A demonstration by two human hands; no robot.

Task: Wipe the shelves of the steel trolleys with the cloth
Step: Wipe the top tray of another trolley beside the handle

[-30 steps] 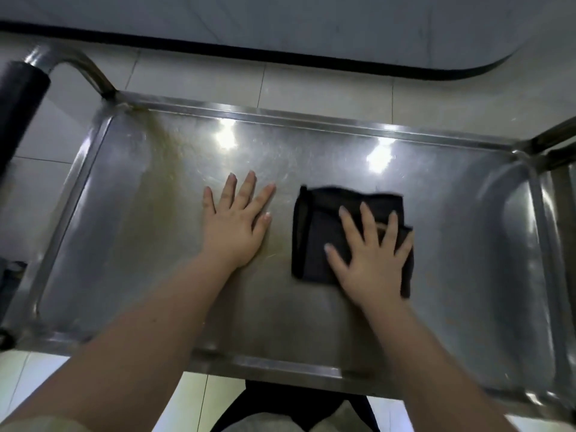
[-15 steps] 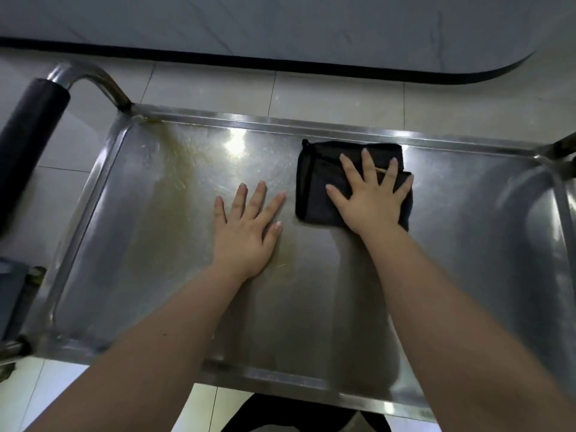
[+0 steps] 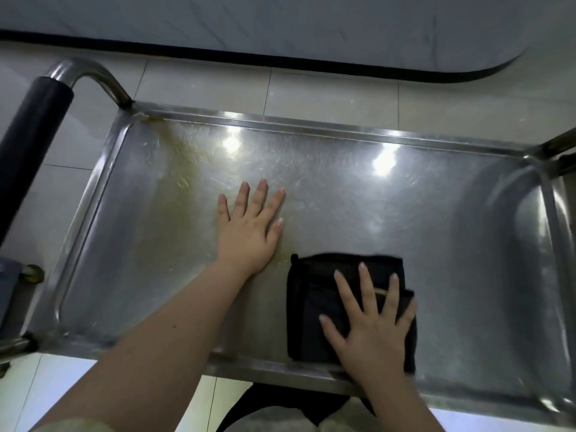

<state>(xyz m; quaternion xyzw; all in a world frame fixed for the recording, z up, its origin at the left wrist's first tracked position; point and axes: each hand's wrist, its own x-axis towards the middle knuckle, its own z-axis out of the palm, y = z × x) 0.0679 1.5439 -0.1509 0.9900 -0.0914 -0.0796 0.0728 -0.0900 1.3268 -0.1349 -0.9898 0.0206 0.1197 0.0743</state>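
Pale tiled floor, grey marbled wall, curved black skirting

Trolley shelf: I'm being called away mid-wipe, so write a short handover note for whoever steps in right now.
Left hand: flat, fingers straight, resting on the bare steel mid-shelf, holding nothing.
Right hand: fingers spread flat on the folded black cloth, pressing it to the shelf by the near rim, right of centre.
Done: cannot tell how much is wiped.
To do: brownish smears show on the left part, toward the far corner by the handle; wipe there.
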